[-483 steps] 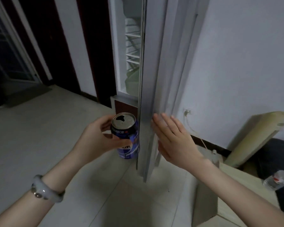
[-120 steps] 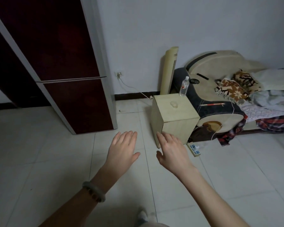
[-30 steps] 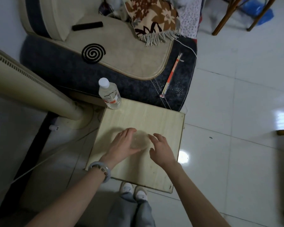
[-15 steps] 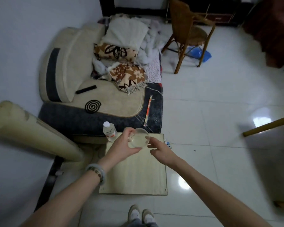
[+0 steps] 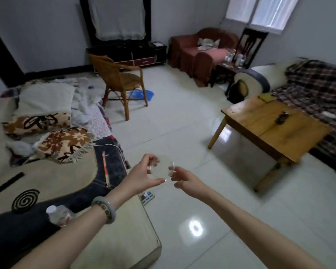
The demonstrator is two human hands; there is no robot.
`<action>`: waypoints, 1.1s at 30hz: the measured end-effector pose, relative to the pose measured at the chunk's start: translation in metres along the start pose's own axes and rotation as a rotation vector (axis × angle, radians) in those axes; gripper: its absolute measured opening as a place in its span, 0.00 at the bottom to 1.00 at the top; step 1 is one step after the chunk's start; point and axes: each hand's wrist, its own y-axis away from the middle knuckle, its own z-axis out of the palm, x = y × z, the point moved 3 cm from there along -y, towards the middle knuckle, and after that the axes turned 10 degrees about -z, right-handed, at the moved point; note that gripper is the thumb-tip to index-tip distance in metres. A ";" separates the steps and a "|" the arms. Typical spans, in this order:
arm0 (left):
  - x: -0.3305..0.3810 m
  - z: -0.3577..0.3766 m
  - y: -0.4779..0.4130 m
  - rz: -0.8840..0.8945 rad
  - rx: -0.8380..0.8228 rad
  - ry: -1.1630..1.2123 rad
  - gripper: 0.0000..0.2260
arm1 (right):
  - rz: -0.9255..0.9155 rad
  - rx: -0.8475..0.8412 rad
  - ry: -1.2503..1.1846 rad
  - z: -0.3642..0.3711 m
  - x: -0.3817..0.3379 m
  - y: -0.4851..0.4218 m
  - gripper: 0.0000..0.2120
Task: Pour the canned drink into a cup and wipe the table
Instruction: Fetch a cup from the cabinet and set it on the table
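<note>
The clear cup (image 5: 162, 167) is held at frame centre, with the left hand (image 5: 142, 176) curled round its left side and the right hand (image 5: 184, 180) pinching its right rim. Its glass shows only faintly, so any contents cannot be made out. At lower left, the left forearm hides part of a water bottle (image 5: 56, 214).

1 clear glass cup (image 5: 162, 167), tilted, mouth toward the camera, lower centre of the frame, held between left hand (image 5: 142, 176) and right hand (image 5: 185, 181) above the floor (image 5: 182, 123).
</note>
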 end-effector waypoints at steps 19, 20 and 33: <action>0.254 0.302 -0.045 0.331 -0.362 -0.076 0.27 | 0.046 0.367 0.054 -0.302 0.105 0.215 0.25; 0.268 0.319 -0.047 0.338 -0.375 -0.071 0.27 | 0.046 0.374 0.063 -0.319 0.112 0.226 0.25; 0.393 0.499 -0.096 0.371 -0.574 0.005 0.27 | 0.058 0.555 0.008 -0.495 0.182 0.308 0.23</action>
